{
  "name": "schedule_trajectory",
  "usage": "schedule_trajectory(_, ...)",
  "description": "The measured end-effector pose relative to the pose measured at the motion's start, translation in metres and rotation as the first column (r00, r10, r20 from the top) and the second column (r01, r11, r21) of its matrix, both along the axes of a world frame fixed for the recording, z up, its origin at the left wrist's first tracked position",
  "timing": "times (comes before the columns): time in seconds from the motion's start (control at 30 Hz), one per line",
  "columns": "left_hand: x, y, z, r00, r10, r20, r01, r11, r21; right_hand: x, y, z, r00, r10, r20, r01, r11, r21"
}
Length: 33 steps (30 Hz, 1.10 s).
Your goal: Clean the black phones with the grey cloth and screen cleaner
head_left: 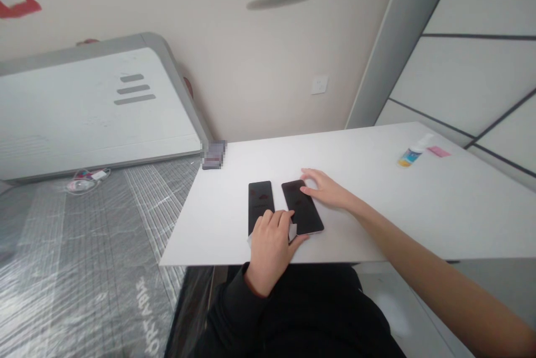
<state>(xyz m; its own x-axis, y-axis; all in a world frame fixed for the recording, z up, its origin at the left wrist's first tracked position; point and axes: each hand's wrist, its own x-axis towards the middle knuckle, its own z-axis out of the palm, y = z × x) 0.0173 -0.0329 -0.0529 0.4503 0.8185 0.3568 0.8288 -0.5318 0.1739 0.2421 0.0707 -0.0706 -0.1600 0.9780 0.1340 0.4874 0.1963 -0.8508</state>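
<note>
Two black phones lie side by side, screens up, near the front edge of a white table (377,207). My left hand (272,246) rests on the near end of the left phone (260,201), fingers curled around a small white piece, perhaps a wipe or tab (292,230). My right hand (324,187) lies on the far right edge of the right phone (301,207), fingers stretched out and holding it steady.
A small spray bottle (412,152) and a pink cloth (438,151) sit at the table's far right. A blurred small object (214,155) is at the far left corner. A plastic-wrapped mattress (84,246) and a white headboard (92,106) stand on the left.
</note>
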Motion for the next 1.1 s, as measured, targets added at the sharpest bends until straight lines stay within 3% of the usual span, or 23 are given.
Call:
schedule_trajectory(0.23,0.0,-0.001,-0.003,0.997,-0.014,0.078,0.02,0.997,-0.077,-0.006,-0.018,0.002,0.936,-0.056,-0.348,-0.004,0.985,-0.17)
schedule_trajectory(0.33,0.0,-0.004,0.0,0.976,0.016,0.216,0.024,0.984,-0.179,-0.008,-0.028,0.013,0.886,-0.107,-0.451,0.023,0.982,-0.188)
schedule_trajectory(0.4,-0.001,-0.008,0.009,0.934,0.064,0.351,0.061,0.941,-0.334,-0.011,-0.038,0.022,0.834,-0.125,-0.537,0.027,0.982,-0.186)
schedule_trajectory(0.5,-0.005,-0.013,0.026,0.868,0.125,0.48,0.194,0.805,-0.56,-0.016,-0.055,0.033,0.74,-0.162,-0.653,0.031,0.978,-0.208)
schedule_trajectory(0.57,-0.008,-0.016,0.036,0.837,0.141,0.529,0.266,0.739,-0.619,-0.018,-0.063,0.038,0.727,-0.178,-0.663,0.033,0.974,-0.226)
schedule_trajectory(0.63,-0.012,-0.017,0.041,0.807,0.147,0.572,0.313,0.714,-0.626,-0.019,-0.067,0.042,0.739,-0.174,-0.651,0.02,0.972,-0.236)
schedule_trajectory(0.8,-0.016,-0.019,0.039,0.792,0.078,0.606,0.385,0.706,-0.594,-0.019,-0.064,0.053,0.813,-0.051,-0.58,-0.102,0.968,-0.228)
schedule_trajectory(0.87,-0.017,-0.02,0.036,0.804,0.066,0.591,0.371,0.722,-0.585,-0.02,-0.062,0.054,0.845,-0.018,-0.535,-0.125,0.965,-0.23)
schedule_trajectory(1.0,-0.02,-0.019,0.037,0.861,0.048,0.506,0.301,0.754,-0.584,-0.023,-0.061,0.048,0.834,-0.059,-0.549,-0.086,0.969,-0.234)
schedule_trajectory(1.1,-0.024,-0.018,0.042,0.884,0.023,0.466,0.315,0.708,-0.633,-0.026,-0.061,0.045,0.835,-0.056,-0.547,-0.09,0.968,-0.236)
